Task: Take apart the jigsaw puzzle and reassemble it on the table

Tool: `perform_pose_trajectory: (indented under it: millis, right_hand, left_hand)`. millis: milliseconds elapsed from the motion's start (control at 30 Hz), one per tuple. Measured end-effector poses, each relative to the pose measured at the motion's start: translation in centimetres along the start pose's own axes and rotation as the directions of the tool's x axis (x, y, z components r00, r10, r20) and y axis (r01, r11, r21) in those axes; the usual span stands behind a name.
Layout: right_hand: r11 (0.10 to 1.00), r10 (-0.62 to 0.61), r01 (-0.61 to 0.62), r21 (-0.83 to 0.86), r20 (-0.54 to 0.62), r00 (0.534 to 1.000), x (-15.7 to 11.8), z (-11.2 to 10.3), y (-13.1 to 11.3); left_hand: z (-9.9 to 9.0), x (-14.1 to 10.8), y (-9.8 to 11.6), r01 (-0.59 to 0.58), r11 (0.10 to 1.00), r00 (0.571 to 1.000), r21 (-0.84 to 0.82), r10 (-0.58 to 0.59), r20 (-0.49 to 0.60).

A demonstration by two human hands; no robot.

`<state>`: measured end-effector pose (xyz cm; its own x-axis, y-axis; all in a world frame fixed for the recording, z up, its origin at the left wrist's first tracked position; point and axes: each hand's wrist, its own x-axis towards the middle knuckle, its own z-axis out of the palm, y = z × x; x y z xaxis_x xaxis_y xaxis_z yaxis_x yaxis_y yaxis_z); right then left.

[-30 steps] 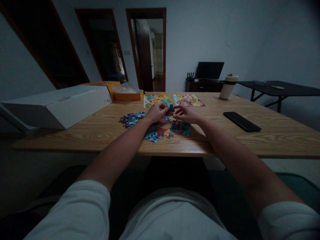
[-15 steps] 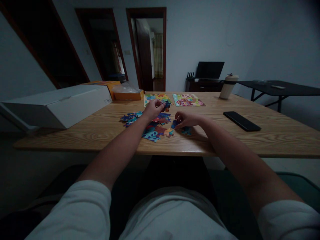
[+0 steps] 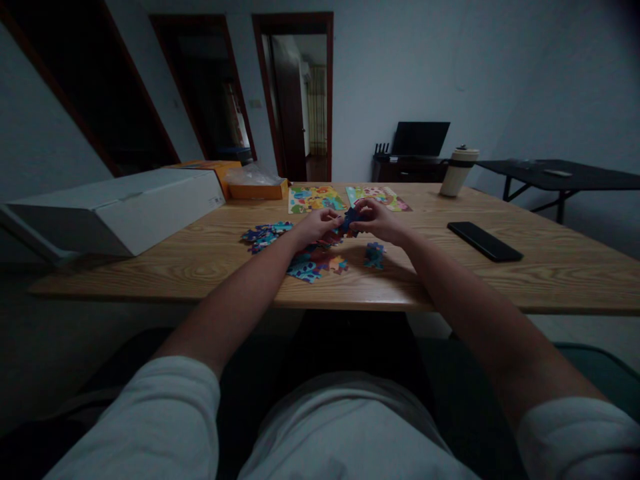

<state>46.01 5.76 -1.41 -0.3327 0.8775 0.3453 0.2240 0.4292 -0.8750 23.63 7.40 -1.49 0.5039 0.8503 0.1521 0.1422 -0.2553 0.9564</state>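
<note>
Dark blue puzzle pieces [image 3: 352, 219] are raised above the table between my two hands. My left hand [image 3: 320, 228] pinches them from the left, and my right hand [image 3: 376, 220] grips them from the right. Where one piece ends and another begins is too dark to make out. Beneath my left hand and wrist lies a partly joined section of puzzle [image 3: 306, 268] in blue, red and orange, partly hidden. A heap of loose puzzle pieces [image 3: 264, 236] lies to its left. A few blue-green pieces [image 3: 374, 255] rest on the wood below my right hand.
Two bright puzzle pictures [image 3: 316, 199] lie farther back on the wooden table [image 3: 500, 283]. A white box [image 3: 150, 207] and an orange tray with clear plastic [image 3: 257, 191] stand left. On the right are a black phone [image 3: 484, 241] and a cream tumbler [image 3: 457, 175].
My right hand has lifted a blue piece off the table and moved up to my left hand. My left hand has shifted slightly right and down, so the hands now meet.
</note>
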Motion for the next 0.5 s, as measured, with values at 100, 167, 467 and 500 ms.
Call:
perform_pose_trajectory:
  millis: [100, 167, 467, 500]
  right_hand:
    - [0.981, -0.061, 0.043, -0.190, -0.088, 0.994, 0.0, 0.3, -0.1]
    - [0.954, -0.107, 0.071, -0.293, -0.111, 0.988, -0.1, 0.5, -0.3]
    - [0.989, -0.042, 0.043, -0.143, 0.010, 0.999, 0.2, 1.0, 0.1]
    - [0.989, -0.038, 0.037, -0.142, -0.004, 0.999, 0.3, 0.9, 0.2]
  left_hand:
    - [0.2, -0.2, -0.1, 0.017, 0.999, 1.000, -0.049, -0.016, 0.009]
    - [0.2, -0.2, -0.1, 0.029, 0.999, 0.999, -0.044, -0.030, -0.015]
    - [-2.1, -0.5, 1.2, 0.010, 0.960, 0.995, 0.281, -0.038, 0.095]
    - [-2.7, -0.5, 1.2, -0.003, 0.913, 0.993, 0.408, -0.045, 0.107]
